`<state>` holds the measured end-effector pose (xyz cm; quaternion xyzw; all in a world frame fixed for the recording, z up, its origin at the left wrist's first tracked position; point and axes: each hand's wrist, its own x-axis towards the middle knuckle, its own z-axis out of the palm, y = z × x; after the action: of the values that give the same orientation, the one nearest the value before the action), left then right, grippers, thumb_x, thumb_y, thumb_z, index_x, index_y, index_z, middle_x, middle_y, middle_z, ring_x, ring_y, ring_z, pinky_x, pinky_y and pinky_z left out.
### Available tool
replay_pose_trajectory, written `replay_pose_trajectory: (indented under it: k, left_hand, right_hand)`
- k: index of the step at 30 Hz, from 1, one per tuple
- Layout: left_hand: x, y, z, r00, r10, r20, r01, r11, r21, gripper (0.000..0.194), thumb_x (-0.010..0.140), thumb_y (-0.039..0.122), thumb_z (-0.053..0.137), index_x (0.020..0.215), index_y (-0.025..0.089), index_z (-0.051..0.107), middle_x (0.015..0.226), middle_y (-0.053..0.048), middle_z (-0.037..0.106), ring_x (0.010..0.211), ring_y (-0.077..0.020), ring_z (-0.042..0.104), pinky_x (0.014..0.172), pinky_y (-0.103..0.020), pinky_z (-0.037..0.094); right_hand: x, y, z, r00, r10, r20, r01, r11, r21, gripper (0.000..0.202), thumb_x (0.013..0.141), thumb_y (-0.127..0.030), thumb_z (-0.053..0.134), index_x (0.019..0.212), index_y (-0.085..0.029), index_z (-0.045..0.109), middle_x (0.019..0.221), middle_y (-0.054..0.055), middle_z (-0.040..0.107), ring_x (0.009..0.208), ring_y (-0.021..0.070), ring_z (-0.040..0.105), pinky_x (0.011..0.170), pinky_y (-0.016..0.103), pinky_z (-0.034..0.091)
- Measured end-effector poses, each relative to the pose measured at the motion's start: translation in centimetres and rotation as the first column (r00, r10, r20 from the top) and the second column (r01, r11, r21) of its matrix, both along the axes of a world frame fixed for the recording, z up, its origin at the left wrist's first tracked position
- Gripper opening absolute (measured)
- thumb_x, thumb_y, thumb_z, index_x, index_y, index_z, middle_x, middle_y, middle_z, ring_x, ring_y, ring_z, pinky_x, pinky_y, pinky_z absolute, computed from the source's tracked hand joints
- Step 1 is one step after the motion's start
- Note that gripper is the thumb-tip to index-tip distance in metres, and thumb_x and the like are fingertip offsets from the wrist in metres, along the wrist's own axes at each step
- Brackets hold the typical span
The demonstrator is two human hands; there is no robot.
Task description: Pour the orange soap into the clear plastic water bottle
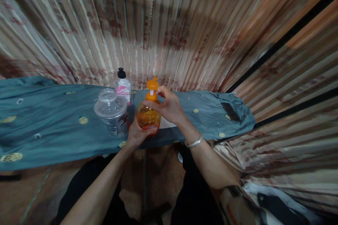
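Observation:
An orange pump bottle (pixel 148 116) with a see-through amber body stands upright in front of me, over the cloth-covered surface. My left hand (pixel 137 134) is wrapped round its lower part from the left. My right hand (pixel 169 106) is at its top right, the thumb lying across the bottle's shoulder and the other fingers curled beside the neck. The orange pump head (pixel 152 84) sits up on a white stem above the orange collar. Just left of it stand a clear plastic container (pixel 112 112) and a clear bottle with a pink-and-white label (pixel 123 89) and black cap.
A long, narrow surface under a teal patterned cloth (pixel 66 119) runs across the view. A dark phone (pixel 230 111) lies at its right end. White paper (pixel 167 123) shows beside the bottle. Pleated curtains (pixel 169 35) hang behind, with black poles (pixel 285 33) on the right.

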<state>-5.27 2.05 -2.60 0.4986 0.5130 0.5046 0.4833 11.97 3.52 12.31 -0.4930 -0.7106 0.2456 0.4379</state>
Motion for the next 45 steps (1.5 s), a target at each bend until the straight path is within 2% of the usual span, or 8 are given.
replay_pose_trajectory:
  k: [5, 12, 19, 22, 25, 34, 40, 45]
  left_hand:
    - [0.0, 0.1, -0.1, 1.0, -0.006, -0.011, 0.006, 1.0, 0.004, 0.094, 0.05, 0.036, 0.115, 0.133, 0.021, 0.073, 0.133, -0.015, 0.092, 0.13, -0.0439, 0.088, 0.124, -0.067, 0.066]
    - [-0.1, 0.0, 0.0, 0.999, 0.01, -0.032, -0.01, 1.0, -0.001, 0.088, 0.05, 0.034, 0.114, 0.126, 0.022, 0.073, 0.13, -0.016, 0.092, 0.13, -0.0454, 0.088, 0.124, -0.068, 0.066]
    - [0.1, -0.2, 0.2, 1.0, -0.008, -0.029, 0.008, 1.0, 0.001, 0.087, 0.052, 0.031, 0.114, 0.129, 0.022, 0.073, 0.131, -0.015, 0.092, 0.127, -0.0429, 0.089, 0.122, -0.064, 0.068]
    - [0.0, -0.1, 0.2, 0.999, 0.005, -0.044, -0.005, 1.0, -0.011, 0.089, 0.051, 0.032, 0.115, 0.129, 0.022, 0.073, 0.131, -0.015, 0.092, 0.129, -0.0438, 0.088, 0.124, -0.065, 0.066]
    - [-0.1, 0.0, 0.1, 0.999, 0.01, -0.052, -0.011, 1.0, -0.022, 0.09, 0.05, 0.031, 0.116, 0.128, 0.022, 0.073, 0.128, -0.015, 0.092, 0.129, -0.0445, 0.088, 0.124, -0.065, 0.067]
    - [0.0, 0.0, 0.6, 0.999, 0.009, -0.045, -0.01, 1.0, -0.024, 0.089, 0.049, 0.031, 0.114, 0.127, 0.022, 0.072, 0.128, -0.015, 0.092, 0.128, -0.0446, 0.089, 0.123, -0.065, 0.067]
    - [-0.1, -0.1, 0.7, 0.998, 0.013, -0.06, -0.015, 0.999, -0.031, 0.092, 0.048, 0.038, 0.112, 0.13, 0.023, 0.073, 0.132, -0.014, 0.092, 0.133, -0.0463, 0.087, 0.126, -0.066, 0.066]
    - [-0.1, -0.3, 1.0, 0.997, 0.016, -0.07, -0.018, 1.0, -0.025, 0.096, 0.047, 0.043, 0.111, 0.132, 0.023, 0.073, 0.133, -0.015, 0.092, 0.131, -0.0455, 0.087, 0.124, -0.065, 0.066]
  right_hand:
    - [0.3, -0.4, 0.8, 0.986, 0.163, 0.032, -0.163, 0.987, -0.018, 0.049, 0.099, -0.076, 0.085, 0.115, -0.031, 0.075, 0.112, 0.002, 0.084, 0.112, 0.0298, 0.08, 0.104, 0.045, 0.065]
    - [-0.4, -0.6, 0.7, 0.991, -0.093, 0.095, 0.093, 0.996, 0.001, 0.064, 0.082, -0.08, 0.098, 0.109, -0.029, 0.07, 0.113, 0.005, 0.085, 0.112, 0.0332, 0.081, 0.101, 0.047, 0.064]
    - [0.4, -0.1, 0.3, 0.987, 0.161, -0.006, -0.161, 0.986, -0.042, 0.041, 0.099, -0.067, 0.089, 0.116, -0.032, 0.077, 0.114, 0.001, 0.087, 0.115, 0.03, 0.081, 0.103, 0.046, 0.067]
    - [0.0, -0.1, 0.1, 0.999, 0.025, -0.038, -0.026, 0.999, -0.031, 0.055, 0.087, -0.07, 0.099, 0.117, -0.031, 0.074, 0.126, 0.004, 0.086, 0.122, 0.0316, 0.081, 0.108, 0.047, 0.065]
    - [-0.4, -0.4, -0.1, 0.993, -0.116, -0.003, 0.116, 0.993, -0.003, 0.059, 0.08, -0.071, 0.103, 0.105, -0.03, 0.069, 0.12, 0.004, 0.085, 0.118, 0.0318, 0.08, 0.108, 0.047, 0.062]
    - [0.7, -0.8, 0.5, 0.988, 0.151, 0.027, -0.15, 0.988, -0.048, 0.054, 0.101, -0.085, 0.076, 0.114, -0.032, 0.074, 0.112, 0.002, 0.084, 0.111, 0.0298, 0.078, 0.103, 0.045, 0.065]
    - [-0.2, -1.0, 0.3, 0.994, -0.112, 0.01, 0.112, 0.993, -0.019, 0.067, 0.081, -0.08, 0.1, 0.113, -0.03, 0.07, 0.122, 0.008, 0.085, 0.118, 0.0349, 0.08, 0.104, 0.051, 0.067]
    - [0.2, -0.5, 0.1, 0.999, -0.03, -0.02, 0.029, 0.999, -0.039, 0.055, 0.089, -0.072, 0.096, 0.112, -0.028, 0.071, 0.126, 0.009, 0.085, 0.122, 0.0349, 0.08, 0.112, 0.052, 0.066]
